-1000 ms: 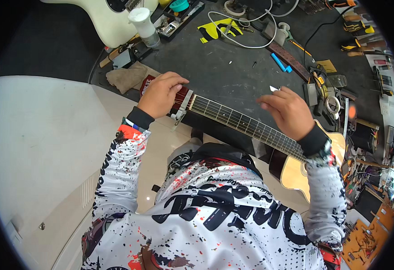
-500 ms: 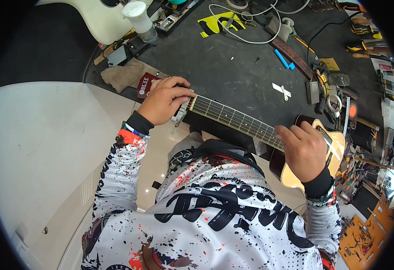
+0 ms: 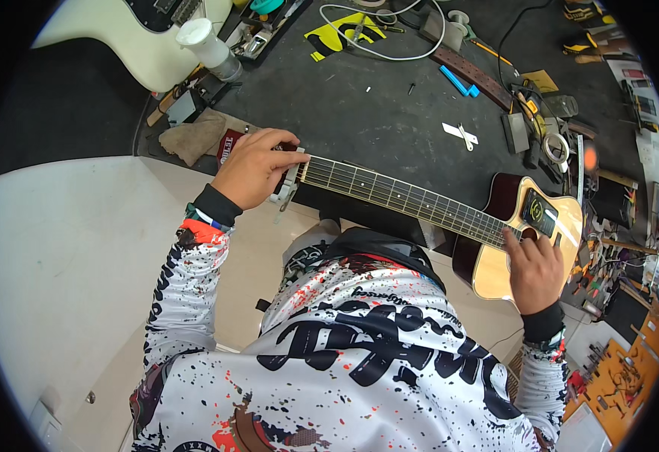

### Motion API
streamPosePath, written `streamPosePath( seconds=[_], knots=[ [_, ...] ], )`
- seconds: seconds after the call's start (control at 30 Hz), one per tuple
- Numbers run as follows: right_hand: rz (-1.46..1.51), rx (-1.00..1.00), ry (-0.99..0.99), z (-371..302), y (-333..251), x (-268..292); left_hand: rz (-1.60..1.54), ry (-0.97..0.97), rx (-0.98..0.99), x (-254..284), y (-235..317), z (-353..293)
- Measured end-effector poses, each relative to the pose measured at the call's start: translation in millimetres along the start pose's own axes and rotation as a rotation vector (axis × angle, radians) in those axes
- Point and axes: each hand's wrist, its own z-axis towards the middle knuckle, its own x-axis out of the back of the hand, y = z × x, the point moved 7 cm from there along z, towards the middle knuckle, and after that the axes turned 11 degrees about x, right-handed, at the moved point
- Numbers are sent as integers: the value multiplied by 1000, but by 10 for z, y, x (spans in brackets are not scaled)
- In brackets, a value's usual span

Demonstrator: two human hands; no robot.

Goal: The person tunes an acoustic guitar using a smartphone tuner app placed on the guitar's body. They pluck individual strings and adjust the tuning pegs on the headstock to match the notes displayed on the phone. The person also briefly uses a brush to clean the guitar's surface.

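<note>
An acoustic guitar (image 3: 495,275) with a pale top and dark sides lies at the bench edge. Its fretboard (image 3: 397,194) slants down from left to right. My left hand (image 3: 253,172) rests palm-down over the headstock, fingers stretched, the fingertips on the strings by the nut. Beside that hand metal tuners (image 3: 288,194) stick out, while most of the headstock is hidden. A dark red piece with white lettering (image 3: 228,143) shows past the knuckles. Over the fretboard's body end, near the soundhole, is my right hand (image 3: 536,277), index finger extended to the strings and the others loosely bent.
A grey cloth (image 3: 186,141) and a white-topped bottle (image 3: 213,49) are at the bench's left. Behind the neck lie a white strip (image 3: 454,133), a blue tool (image 3: 457,81) and a white cable (image 3: 441,45). A white electric guitar (image 3: 118,38) occupies the far left.
My right hand has moved right and nearer me, from the upper fretboard to beside the soundhole, uncovering a black patch on the guitar top. The left hand stays at the nut; the view has shifted slightly.
</note>
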Motion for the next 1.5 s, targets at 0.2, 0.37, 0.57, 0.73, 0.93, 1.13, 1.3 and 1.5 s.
streamPosePath(
  seconds=[0.2,0.37,0.57,0.73,0.93,1.13,1.3,1.5],
  knots=[
    [-78,-90,12,-443,243,117,84,-34,-47,36,-1,-47],
    [-24,-255,26,-1074,531,-1,69,-53,-89,60,136,41],
    [164,-402,105,-1493,659,-144,38,-37,-221,-243,1478,331],
    [220,-429,250,-1798,845,-485,-81,39,-376,-1116,2585,507],
    [386,-361,385,-2145,870,-838,-186,147,-379,-1640,3427,616],
    [522,-218,546,-2420,1214,-1195,-197,205,-360,-2004,4028,676],
    [658,-188,554,-2429,1476,-1272,-120,247,-310,-2256,4138,734],
    [606,-16,731,-1411,1781,-542,-163,322,-274,-2403,4035,748]
  ],
)
